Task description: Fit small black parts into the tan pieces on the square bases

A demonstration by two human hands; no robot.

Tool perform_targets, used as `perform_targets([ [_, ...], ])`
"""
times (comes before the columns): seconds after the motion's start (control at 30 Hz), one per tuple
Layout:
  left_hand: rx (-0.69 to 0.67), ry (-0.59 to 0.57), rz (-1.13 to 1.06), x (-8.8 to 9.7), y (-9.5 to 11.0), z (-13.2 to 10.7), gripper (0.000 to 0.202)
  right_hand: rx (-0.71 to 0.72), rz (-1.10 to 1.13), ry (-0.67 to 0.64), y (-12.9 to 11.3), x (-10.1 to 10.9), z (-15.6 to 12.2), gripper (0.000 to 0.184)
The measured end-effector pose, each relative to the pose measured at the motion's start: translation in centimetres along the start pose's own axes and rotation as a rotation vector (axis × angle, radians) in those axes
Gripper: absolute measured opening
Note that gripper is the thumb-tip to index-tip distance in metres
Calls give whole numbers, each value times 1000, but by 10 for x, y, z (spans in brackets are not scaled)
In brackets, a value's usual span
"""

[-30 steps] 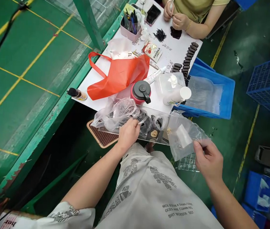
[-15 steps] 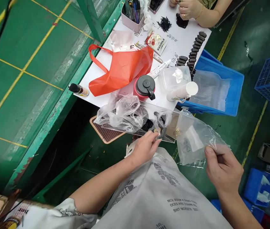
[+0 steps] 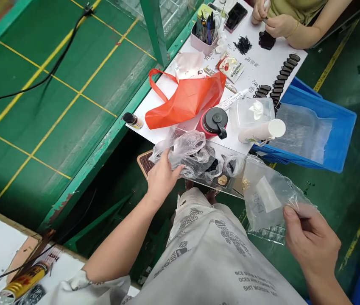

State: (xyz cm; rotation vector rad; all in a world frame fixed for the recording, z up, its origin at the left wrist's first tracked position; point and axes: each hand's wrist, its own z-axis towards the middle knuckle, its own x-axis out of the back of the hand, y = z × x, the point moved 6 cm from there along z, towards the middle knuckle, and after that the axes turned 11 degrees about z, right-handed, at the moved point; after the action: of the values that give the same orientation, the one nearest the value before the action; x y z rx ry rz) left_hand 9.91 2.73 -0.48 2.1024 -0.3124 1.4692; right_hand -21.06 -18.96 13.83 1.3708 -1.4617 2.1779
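My right hand [image 3: 311, 241] pinches the corner of a clear plastic bag [image 3: 259, 197] between thumb and fingers. Inside this bag are a white slip and, at its far end, some small gold-coloured pieces. My left hand [image 3: 163, 176] is at the near edge of a heap of crumpled clear plastic bags [image 3: 188, 146], thumb and forefinger apart; its other fingers are partly hidden. Under the heap, a clear tray-like drawer [image 3: 237, 191] juts from the table. In it lie black pieces and a gold-coloured clump [image 3: 222, 180].
On the white table [image 3: 230, 146] are a red bag [image 3: 186, 101], a red bottle with black lid [image 3: 213, 123], a white cup [image 3: 262, 131] and rows of black parts [image 3: 281, 80]. A blue crate [image 3: 335, 144] stands beside it. Opposite, another person's hands [image 3: 275, 23] work.
My left hand has moved left, from the drawer's right part to the crumpled bags. My right hand still holds its bag. The view has shifted, so the table appears further right.
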Motion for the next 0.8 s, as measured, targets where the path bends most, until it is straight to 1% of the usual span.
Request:
perform_targets([
  [0.03,-13,-32,43,0,-2,3,48,0,-1,-7,0,-1,0,15],
  [0.07,-48,-62,68,0,-1,4,34,0,1,-10,1,-1,0,14],
  [0.1,-95,-82,70,-1,2,2,20,2,3,-8,1,-1,0,14],
  [0.13,-142,-95,59,-2,7,-2,14,5,4,-5,2,0,0,14],
  [0.2,-233,-119,20,-5,18,-17,18,8,0,1,3,0,-1,14],
  [0.33,-403,-167,-83,-8,47,-55,20,-22,-6,-9,6,-4,0,14],
  [0.47,-512,-190,-176,-6,70,-83,24,-55,14,-20,9,-9,2,16],
  [0.6,-565,-194,-218,-6,77,-95,26,-79,29,-11,15,-17,6,18],
  [0.7,-594,-213,-222,-6,76,-97,28,-85,69,-4,23,-32,14,23],
  [0.73,-598,-220,-217,-4,74,-96,28,-98,81,-24,27,-40,18,25],
  [0.8,-589,-224,-197,0,70,-90,33,-162,88,-116,38,-59,23,31],
])
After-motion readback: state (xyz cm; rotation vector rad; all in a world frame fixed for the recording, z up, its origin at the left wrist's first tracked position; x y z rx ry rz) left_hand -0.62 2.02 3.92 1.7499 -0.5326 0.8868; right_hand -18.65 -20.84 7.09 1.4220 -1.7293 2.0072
